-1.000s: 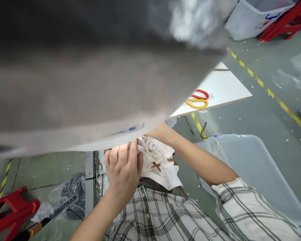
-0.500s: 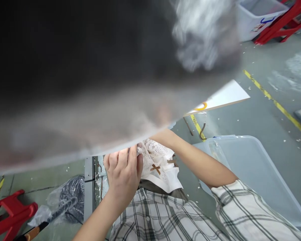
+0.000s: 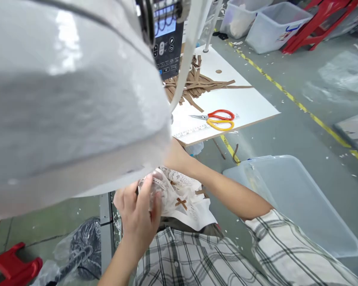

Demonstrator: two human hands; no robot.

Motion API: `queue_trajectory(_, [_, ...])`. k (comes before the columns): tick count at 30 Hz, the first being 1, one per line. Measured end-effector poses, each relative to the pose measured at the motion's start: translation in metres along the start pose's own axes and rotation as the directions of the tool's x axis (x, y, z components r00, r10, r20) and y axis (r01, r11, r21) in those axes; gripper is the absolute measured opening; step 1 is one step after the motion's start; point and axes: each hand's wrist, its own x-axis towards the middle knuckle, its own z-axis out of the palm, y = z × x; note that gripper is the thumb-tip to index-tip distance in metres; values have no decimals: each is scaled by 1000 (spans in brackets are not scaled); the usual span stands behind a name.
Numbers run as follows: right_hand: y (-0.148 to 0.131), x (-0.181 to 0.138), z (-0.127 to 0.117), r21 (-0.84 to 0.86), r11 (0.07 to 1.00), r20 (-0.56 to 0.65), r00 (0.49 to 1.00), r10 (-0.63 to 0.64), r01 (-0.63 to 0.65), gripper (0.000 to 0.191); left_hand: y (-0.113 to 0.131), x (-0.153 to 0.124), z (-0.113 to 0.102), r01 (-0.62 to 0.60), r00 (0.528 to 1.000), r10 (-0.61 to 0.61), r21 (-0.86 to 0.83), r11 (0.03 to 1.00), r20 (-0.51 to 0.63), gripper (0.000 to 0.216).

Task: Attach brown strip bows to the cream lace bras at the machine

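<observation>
White lace fabric with small brown bows lies bunched over my lap, its upper part running beneath the large white sewing machine head. My left hand has the lace edge at its thumb and forefinger, fingers bent, the other fingertips partly under the machine. From the right my right hand reaches in behind the machine head. Only its wrist side shows; the fingers are hidden, so what they hold cannot be seen.
A white tabletop carries red-and-yellow-handled scissors, a ruler and brown strips. A control panel stands behind the machine. Clear plastic lid, bins, red stools and a bagged dark bundle surround me.
The view has shifted, so the machine head covers less and the scissors, strips and panel now show. My left thumb and forefinger have spread further apart on the lace.
</observation>
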Motion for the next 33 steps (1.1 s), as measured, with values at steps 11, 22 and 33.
queue_trajectory(11, [-1, -3, 3, 10, 1000, -36, 999, 13, -13, 8, -15, -10, 8, 646, 763, -565, -417, 640, 315, 32])
queue_trajectory(22, [-11, -2, 3, 45, 994, -21, 995, 97, -96, 9, -17, 3, -1, 737, 661, -636, -505, 449, 398, 34])
queue_trajectory(33, [-15, -3, 5, 46, 993, -2, 994, 110, -110, 12, -21, 10, -8, 720, 650, -664, -581, 380, 370, 30])
